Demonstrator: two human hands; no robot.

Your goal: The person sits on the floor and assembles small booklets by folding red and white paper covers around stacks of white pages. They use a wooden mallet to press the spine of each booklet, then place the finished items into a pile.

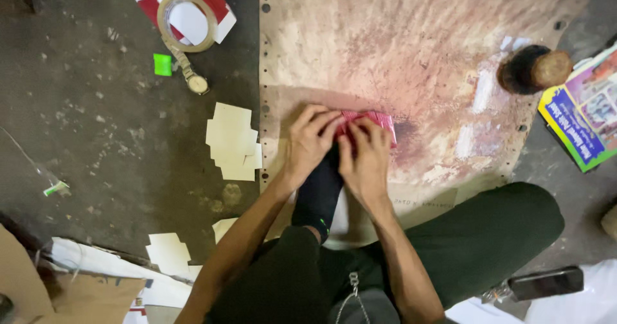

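Black fabric comes first: the person's trousers fill the lower view, and a foot in a black sock (319, 192) stretches forward between the two forearms. Just beyond the toe, both hands meet over a small pink folded paper piece (373, 121) lying on a large stained brown sheet (411, 54) spread on the dark floor. The left hand (308, 143) curls over the piece's near left edge, fingertips pressing down; the right hand (365, 160) pinches its near side, thumb and fingers narrow and closed on the paper. By the look of it, a fold or crease is being pressed flat. The next move calls for firm, even pressure along the edge while the other hand keeps the piece from sliding.

Left of the left hand lies a stack of cream paper cut-outs (232, 143). Further out on that side sit a roll of clear tape (187, 22) and a wristwatch (193, 76). Beyond the right hand rests a round dark wooden block (533, 69), with a colourful printed booklet (581, 115) past it.
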